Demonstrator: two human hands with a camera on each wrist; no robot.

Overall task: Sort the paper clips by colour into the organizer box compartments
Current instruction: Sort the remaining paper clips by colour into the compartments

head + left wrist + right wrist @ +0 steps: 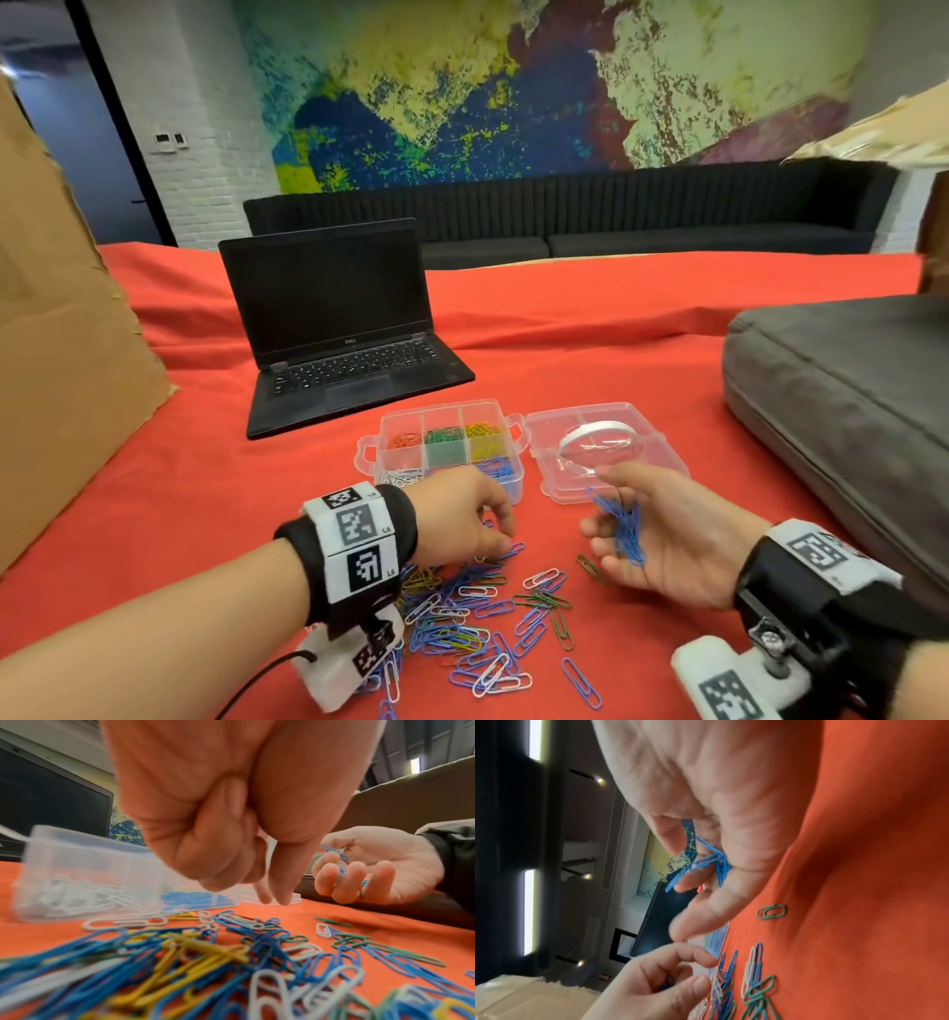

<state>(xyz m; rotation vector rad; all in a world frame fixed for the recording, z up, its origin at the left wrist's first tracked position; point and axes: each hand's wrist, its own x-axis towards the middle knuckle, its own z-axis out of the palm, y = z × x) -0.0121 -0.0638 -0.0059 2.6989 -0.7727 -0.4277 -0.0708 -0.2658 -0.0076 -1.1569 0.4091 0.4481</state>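
One organizer box [442, 452] with six visible compartments; one detached clear lid [606, 449]; one laptop [339, 329]; one grey case [847, 411]. Two hands: left hand [462, 519], right hand [662, 534]. Loose paper clips [493, 627] beneath the left fingertips are too many to count; the right palm cradles one bunch of blue clips [624, 529], number indistinct.

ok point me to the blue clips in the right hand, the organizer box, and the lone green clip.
blue clips [627, 534]: head view, middle of the bunch on the palm.
organizer box [367, 455]: head view, left handle.
green clip [772, 911]: right wrist view, middle of the clip on the cloth.
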